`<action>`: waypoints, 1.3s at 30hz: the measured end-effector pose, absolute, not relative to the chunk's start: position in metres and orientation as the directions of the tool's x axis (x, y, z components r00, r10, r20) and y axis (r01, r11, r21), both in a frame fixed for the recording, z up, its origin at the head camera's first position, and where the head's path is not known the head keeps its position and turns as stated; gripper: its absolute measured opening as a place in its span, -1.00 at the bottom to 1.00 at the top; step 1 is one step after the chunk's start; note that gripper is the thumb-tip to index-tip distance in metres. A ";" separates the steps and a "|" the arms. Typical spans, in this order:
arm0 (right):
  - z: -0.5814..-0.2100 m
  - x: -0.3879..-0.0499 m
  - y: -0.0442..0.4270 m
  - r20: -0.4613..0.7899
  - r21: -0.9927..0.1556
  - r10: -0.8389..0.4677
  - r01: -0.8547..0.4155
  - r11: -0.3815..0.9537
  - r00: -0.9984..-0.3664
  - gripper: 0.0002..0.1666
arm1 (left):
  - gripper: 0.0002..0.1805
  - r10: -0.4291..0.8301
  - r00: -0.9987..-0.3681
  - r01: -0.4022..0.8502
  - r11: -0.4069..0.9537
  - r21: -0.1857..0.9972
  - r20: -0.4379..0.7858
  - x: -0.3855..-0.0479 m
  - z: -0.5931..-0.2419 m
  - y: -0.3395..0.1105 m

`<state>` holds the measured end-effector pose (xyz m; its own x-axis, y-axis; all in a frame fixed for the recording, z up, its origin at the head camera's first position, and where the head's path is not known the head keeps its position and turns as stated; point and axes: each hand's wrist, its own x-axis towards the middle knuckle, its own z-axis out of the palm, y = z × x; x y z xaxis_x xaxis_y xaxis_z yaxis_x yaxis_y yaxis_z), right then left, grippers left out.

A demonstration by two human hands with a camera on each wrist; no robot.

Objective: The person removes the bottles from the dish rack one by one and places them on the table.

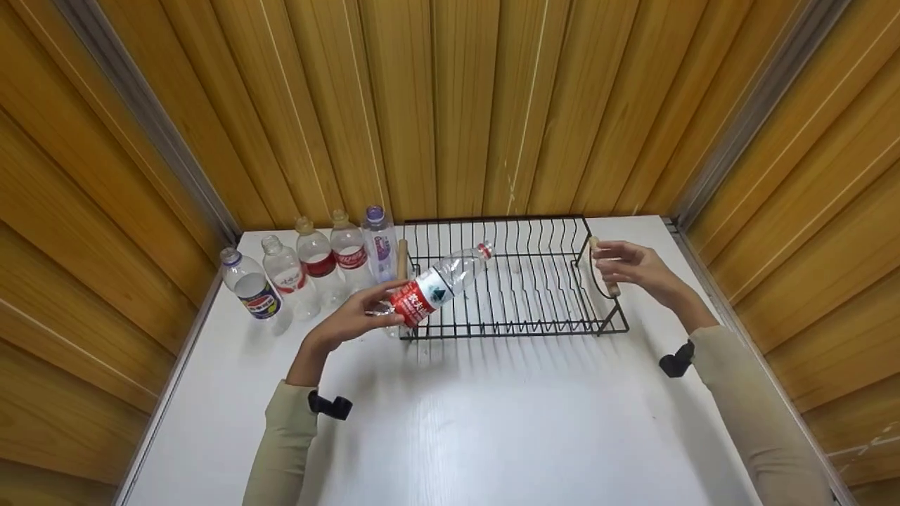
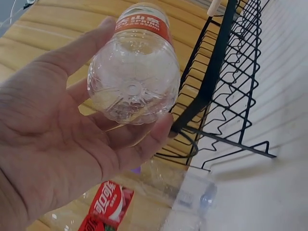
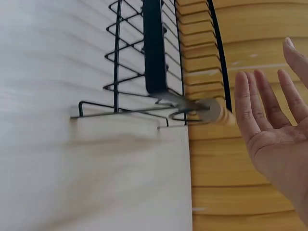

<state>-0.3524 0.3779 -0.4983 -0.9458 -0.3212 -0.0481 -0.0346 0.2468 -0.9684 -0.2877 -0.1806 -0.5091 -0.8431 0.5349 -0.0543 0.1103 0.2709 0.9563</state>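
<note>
My left hand [image 1: 348,320] grips a clear plastic water bottle [image 1: 450,277] with a red and white label near its base. The bottle tilts, its capless neck pointing up and right, above the left part of a black wire dish rack [image 1: 506,336]. In the left wrist view the thumb and fingers curl around the bottle's lower end [image 2: 134,82]. My right hand [image 1: 636,270] is by the rack's right wooden handle [image 1: 614,289]. The right wrist view shows its fingers extended and apart from the handle [image 3: 210,110], holding nothing.
Several empty plastic bottles stand left of the rack: one with a blue label [image 1: 260,295], one with a white-and-red label [image 1: 288,280], two with red labels [image 1: 321,264] and a purple-topped one [image 1: 380,246]. Wood-patterned walls [image 1: 464,105] enclose the white table [image 1: 478,429].
</note>
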 end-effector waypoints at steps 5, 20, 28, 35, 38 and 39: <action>-0.508 -0.353 0.387 -0.060 -0.974 -0.280 -0.005 0.226 -0.958 -0.29 | -0.25 0.465 -0.880 0.027 0.249 0.968 -0.095 -0.283 -0.513 -0.196; -0.529 -0.348 0.400 -0.110 -0.946 -0.259 0.022 0.323 -0.960 -0.21 | -0.11 0.315 -0.925 -0.180 0.132 0.975 -0.214 -0.269 -0.537 -0.218; -0.532 -0.343 0.402 -0.154 -0.938 -0.302 0.043 0.344 -0.941 -0.19 | 0.07 0.260 -0.939 -0.202 0.120 0.972 -0.227 -0.269 -0.543 -0.222; -0.530 -0.344 0.401 -0.184 -0.937 -0.306 0.072 0.342 -0.934 -0.16 | 0.14 0.219 -0.947 -0.217 0.103 0.971 -0.235 -0.266 -0.553 -0.227; -0.530 -0.347 0.400 -0.183 -0.936 -0.302 0.073 0.344 -0.936 -0.17 | 0.15 0.212 -0.952 -0.207 0.088 0.974 -0.222 -0.266 -0.557 -0.230; -0.530 -0.348 0.400 -0.181 -0.937 -0.300 0.071 0.343 -0.937 -0.17 | 0.16 0.209 -0.953 -0.204 0.084 0.975 -0.217 -0.267 -0.558 -0.231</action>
<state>-0.3476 0.3998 -0.5295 -0.9367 -0.2997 -0.1812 0.0714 0.3431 -0.9366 -0.2667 -0.2309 -0.5577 -0.9535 0.2092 -0.2172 -0.2037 0.0841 0.9754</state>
